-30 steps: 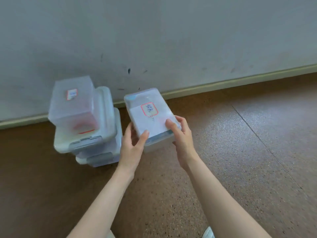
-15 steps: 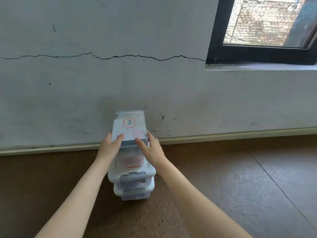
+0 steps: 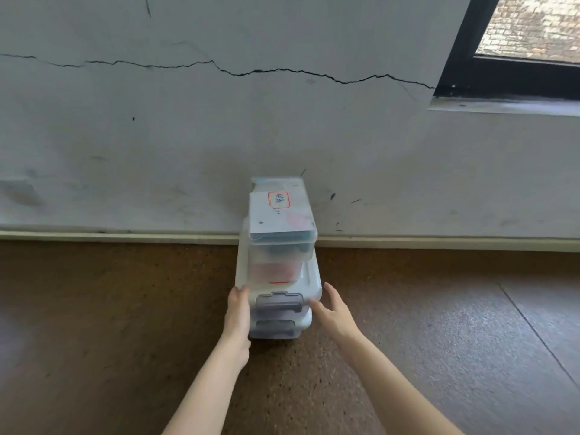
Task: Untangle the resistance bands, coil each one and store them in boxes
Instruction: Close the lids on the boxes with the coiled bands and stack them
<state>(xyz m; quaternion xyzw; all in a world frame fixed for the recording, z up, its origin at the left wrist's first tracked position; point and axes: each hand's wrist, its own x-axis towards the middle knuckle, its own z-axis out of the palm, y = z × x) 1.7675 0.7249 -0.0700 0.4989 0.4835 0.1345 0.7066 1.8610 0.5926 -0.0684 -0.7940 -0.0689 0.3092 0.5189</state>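
Note:
A stack of translucent plastic boxes stands on the floor against the wall. The top small box (image 3: 281, 215) carries a red-framed label and sits on another small box (image 3: 276, 265) with something red inside. Under them are two larger white boxes with grey latches, the upper one (image 3: 309, 284) and the lower one (image 3: 301, 321). My left hand (image 3: 237, 315) rests flat against the left side of the larger boxes. Straight-fingered, my right hand (image 3: 332, 312) touches their right front corner. No resistance band shows outside the boxes.
Brown speckled floor (image 3: 125, 340) spreads to both sides of the stack. A cracked white wall (image 3: 188, 136) with a pale skirting board rises right behind it. A dark-framed window (image 3: 518, 58) is at the upper right.
The labelled box I was holding now sits on top of the stack. Both hands have let go of it and dropped to the sides of the larger boxes below.

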